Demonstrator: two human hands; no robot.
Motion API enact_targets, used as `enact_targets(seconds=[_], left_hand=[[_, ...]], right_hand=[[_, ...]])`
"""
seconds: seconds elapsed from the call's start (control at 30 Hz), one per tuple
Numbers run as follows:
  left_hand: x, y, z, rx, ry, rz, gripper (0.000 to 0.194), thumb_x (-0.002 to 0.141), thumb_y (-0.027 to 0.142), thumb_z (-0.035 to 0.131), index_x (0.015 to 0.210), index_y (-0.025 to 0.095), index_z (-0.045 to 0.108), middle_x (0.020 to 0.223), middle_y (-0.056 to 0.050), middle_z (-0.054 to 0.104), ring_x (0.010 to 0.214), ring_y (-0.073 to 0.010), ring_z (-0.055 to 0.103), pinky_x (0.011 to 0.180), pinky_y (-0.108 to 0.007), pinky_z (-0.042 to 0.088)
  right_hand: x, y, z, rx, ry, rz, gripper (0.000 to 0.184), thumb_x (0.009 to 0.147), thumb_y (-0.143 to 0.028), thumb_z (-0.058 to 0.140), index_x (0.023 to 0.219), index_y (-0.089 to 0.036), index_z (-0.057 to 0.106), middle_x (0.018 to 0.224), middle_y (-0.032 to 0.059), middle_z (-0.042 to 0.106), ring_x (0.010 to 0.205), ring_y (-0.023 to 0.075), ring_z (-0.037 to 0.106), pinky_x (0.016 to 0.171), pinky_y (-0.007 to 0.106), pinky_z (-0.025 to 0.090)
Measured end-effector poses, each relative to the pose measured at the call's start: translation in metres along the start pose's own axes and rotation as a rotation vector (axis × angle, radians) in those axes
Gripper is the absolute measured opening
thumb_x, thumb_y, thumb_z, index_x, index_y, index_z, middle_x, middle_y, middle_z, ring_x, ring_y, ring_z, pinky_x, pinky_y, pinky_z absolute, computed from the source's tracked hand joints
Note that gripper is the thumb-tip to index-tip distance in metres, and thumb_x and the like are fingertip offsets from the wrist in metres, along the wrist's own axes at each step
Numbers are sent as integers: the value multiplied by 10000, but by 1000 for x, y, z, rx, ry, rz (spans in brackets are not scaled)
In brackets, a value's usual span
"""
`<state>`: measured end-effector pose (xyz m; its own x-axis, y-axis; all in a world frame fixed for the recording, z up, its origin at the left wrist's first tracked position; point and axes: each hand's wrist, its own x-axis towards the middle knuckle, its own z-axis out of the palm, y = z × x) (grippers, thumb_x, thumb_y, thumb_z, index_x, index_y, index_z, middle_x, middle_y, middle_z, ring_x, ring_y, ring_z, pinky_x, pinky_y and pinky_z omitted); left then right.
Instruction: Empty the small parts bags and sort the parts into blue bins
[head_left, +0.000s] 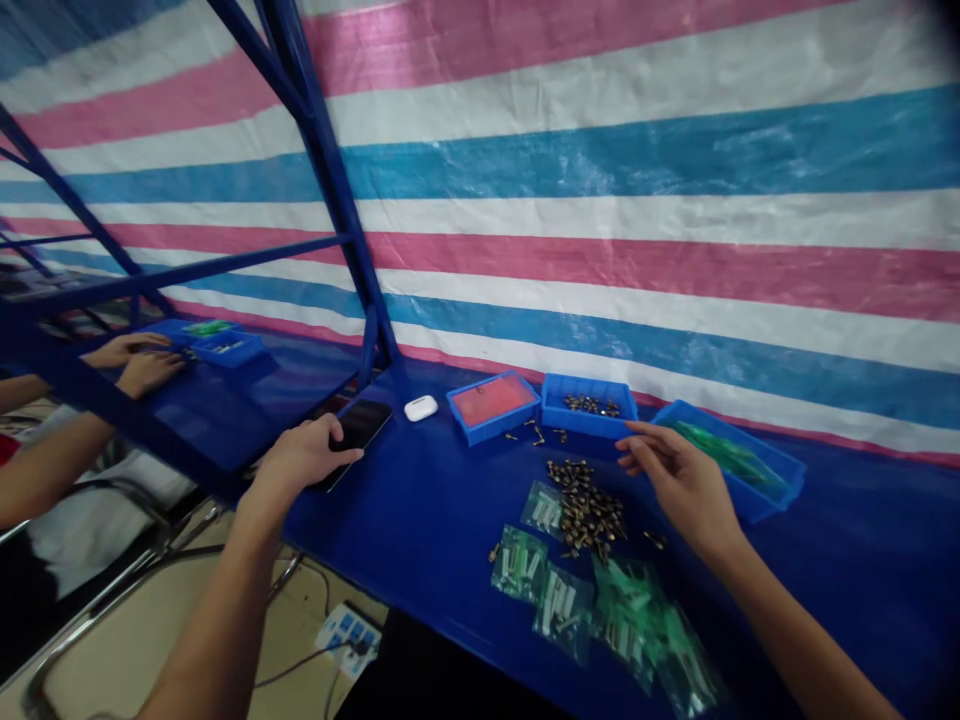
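Screws (592, 512) are heaped on the worktop (420, 520), just left of and nearer than the right hand's (684, 485) curled fingers; can't tell if those pinch anything. Left hand (300, 455) is over the phone (366, 424), grip unclear.

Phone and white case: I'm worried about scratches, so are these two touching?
Apart: the head view shows a strip of blue tabletop between the phone and the white case.

tarp (637, 275): pink-white-blue stripes | phone (364, 424): black | case (421, 408): white | trays (581, 420): blue | screws (589, 505): brassy brown
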<state>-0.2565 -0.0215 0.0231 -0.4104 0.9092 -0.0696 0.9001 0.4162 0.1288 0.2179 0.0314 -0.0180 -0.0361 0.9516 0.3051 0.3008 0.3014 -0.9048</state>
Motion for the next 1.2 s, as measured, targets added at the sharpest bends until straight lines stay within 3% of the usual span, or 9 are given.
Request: enact_targets(seconds=[0.07,0.23,0.33,0.47,0.53,0.67,0.83,0.97,1.2], left_hand=[[0,-9,-1,34,-61,30,417,676,558,646,884,225,508,795,-20,642,703,-219,613,602,-277,359],[10,-5,0,89,-46,45,449,636,551,670,888,235,475,790,6,634,700,-202,614,578,-263,351],[17,-14,-5,28,-54,27,533,575,553,715,932,226,491,843,4,641,736,-202,620,585,-253,374],[23,-36,-32,-90,24,15,629,581,576,722,1025,184,512,871,-11,648,741,-191,610,596,-252,404],[24,-44,-49,-64,82,-18,649,568,596,735,1006,161,535,791,-9,642,712,-188,597,591,-259,400],[22,-44,-67,-37,140,-52,612,578,609,737,979,187,548,798,-21,655,679,-173,593,595,-269,413],[14,-28,-37,4,162,10,525,600,568,712,936,204,542,971,-55,664,811,-221,628,663,-279,431],[10,-18,-11,19,69,-24,501,582,532,711,929,217,534,937,-39,666,812,-226,635,655,-261,413],[12,-6,-6,19,-5,-16,511,572,573,687,900,223,510,854,-15,661,751,-216,631,585,-246,375]], right_hand=[[1,1,-2,-1,6,2,415,876,-460,574,1167,-164,591,941,95,688,735,176,663,665,308,569],[2,6,-3,4,42,27,421,866,-470,583,1166,-175,585,942,93,687,747,185,663,624,294,565],[2,7,-4,-12,66,42,444,852,-481,593,1178,-180,574,949,93,685,769,200,670,601,294,567],[2,4,-4,-32,59,45,451,845,-488,595,1170,-175,577,932,92,681,767,208,673,590,299,571],[2,4,-5,-44,60,43,447,845,-488,593,1162,-174,581,926,94,680,759,208,673,585,300,573],[2,6,-4,-56,43,45,449,846,-497,588,1162,-177,585,913,97,681,751,213,672,580,309,573],[3,12,-4,-50,18,41,453,850,-499,584,1166,-174,583,924,103,685,775,220,675,588,311,573],[3,14,-5,-48,7,46,465,851,-501,579,1179,-171,577,920,103,684,763,214,672,588,312,573],[3,11,-6,-46,-1,47,463,857,-497,568,1175,-161,575,905,102,682,746,205,666,597,318,580]])
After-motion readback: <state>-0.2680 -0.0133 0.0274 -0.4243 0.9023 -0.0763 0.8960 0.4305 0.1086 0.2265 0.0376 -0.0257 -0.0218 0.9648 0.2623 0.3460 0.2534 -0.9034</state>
